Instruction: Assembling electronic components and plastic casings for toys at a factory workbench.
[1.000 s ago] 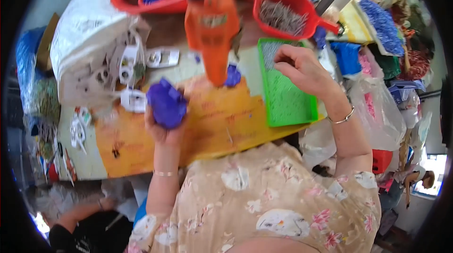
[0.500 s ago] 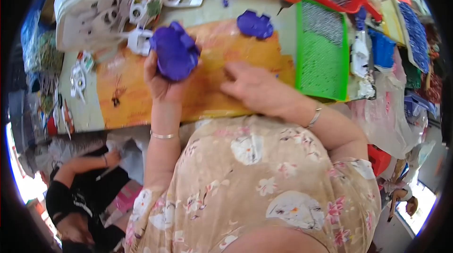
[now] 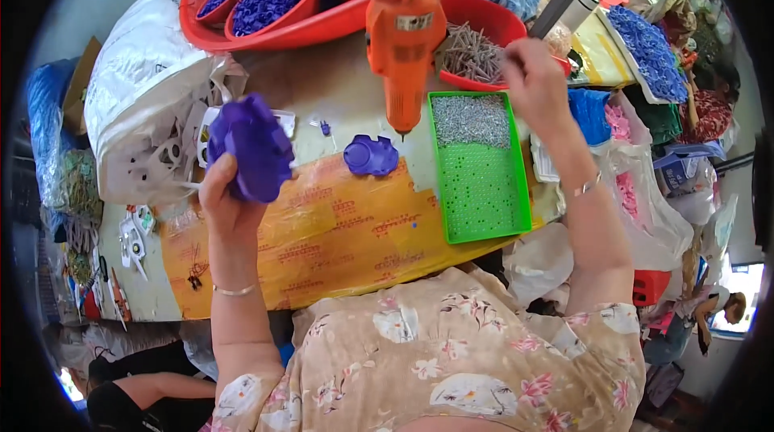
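My left hand [image 3: 228,194] grips a purple plastic part [image 3: 254,150] with a scalloped edge, held up above the left side of the work table and tilted. Far to the right, my right hand [image 3: 536,81] is at the rim of a red bowl [image 3: 504,19] of grey metal pins [image 3: 473,55]. Its fingers are curled together; whether anything is between them is hidden. A second purple part [image 3: 371,155] lies at the far edge of the orange sheet [image 3: 339,230]. Beyond it an orange electric screwdriver [image 3: 405,57] hangs tip down.
A green tray [image 3: 484,194] with small silver screws [image 3: 473,119] stands at the right. At the back is a big red basket [image 3: 193,25] with tubs of purple pieces. A white sack [image 3: 133,85] with white parts occupies the left, near hand tools [image 3: 115,291] and white pieces.
The view has shifted to take in more of the table's far side. My right hand has left the orange sheet for the red bowl. My left hand has moved left, turning the purple part.
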### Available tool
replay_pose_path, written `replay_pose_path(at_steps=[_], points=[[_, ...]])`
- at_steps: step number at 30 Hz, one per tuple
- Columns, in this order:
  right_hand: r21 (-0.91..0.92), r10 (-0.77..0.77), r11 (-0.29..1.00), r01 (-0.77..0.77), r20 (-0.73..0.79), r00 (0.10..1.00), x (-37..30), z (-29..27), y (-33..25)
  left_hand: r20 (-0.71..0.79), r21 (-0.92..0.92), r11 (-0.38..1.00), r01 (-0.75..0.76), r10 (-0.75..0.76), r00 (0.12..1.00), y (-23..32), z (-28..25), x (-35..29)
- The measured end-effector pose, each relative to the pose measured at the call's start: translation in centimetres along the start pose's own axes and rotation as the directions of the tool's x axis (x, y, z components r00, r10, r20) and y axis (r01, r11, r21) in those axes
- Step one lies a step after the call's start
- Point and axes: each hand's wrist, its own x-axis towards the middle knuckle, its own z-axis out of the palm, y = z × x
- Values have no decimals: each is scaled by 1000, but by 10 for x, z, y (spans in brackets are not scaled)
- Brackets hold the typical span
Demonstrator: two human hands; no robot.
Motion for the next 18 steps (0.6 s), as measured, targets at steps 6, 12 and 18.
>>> replay_pose_path(at_steps=[6, 12, 18], points=[[212, -198, 965, 158, 183, 963, 29, 29, -8, 73, 86, 994, -70, 64, 995, 42, 22, 53], [363, -528, 849, 384, 577, 623, -26, 96, -65, 141, 322, 931, -173, 133, 981, 89, 43, 119], [582, -572, 773, 254, 464, 677, -36, 115, -97, 142, 651, 721, -235, 189, 972, 112, 54, 228]])
